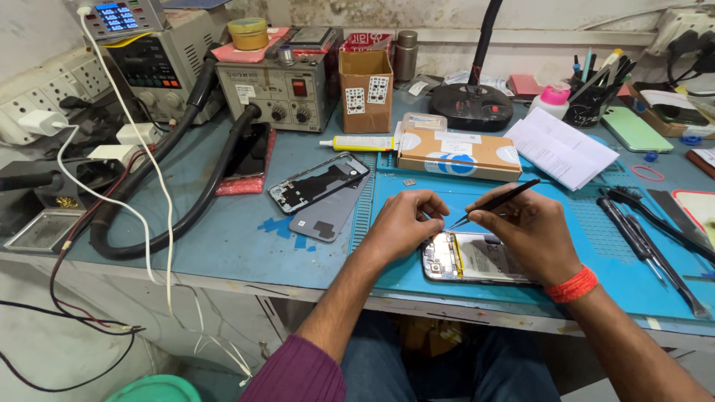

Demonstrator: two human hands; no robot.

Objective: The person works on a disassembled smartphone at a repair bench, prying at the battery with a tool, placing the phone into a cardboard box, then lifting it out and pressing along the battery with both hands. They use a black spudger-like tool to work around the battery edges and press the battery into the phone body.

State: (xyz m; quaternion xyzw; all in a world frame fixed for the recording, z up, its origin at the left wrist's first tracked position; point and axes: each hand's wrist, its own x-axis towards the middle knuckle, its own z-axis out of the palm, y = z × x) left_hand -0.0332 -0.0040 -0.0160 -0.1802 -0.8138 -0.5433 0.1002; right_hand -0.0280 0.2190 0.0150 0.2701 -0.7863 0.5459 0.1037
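Note:
An opened phone [469,259] lies face down on the blue work mat [581,246], its insides showing. My left hand [402,223] rests at its upper left corner, fingers curled together as if pinching something small that I cannot make out. My right hand [521,231] sits over the phone's right part and holds black tweezers [495,202], their tip pointing left toward my left fingers. A red thread band [572,286] circles my right wrist.
A phone frame [319,182] and a grey back cover [328,216] lie left of the mat. Behind stand a flat cardboard box [458,155], glue tube [357,143], rework station [279,89], hoses [194,171], lamp base [471,106]. Hand tools [648,231] lie on the right.

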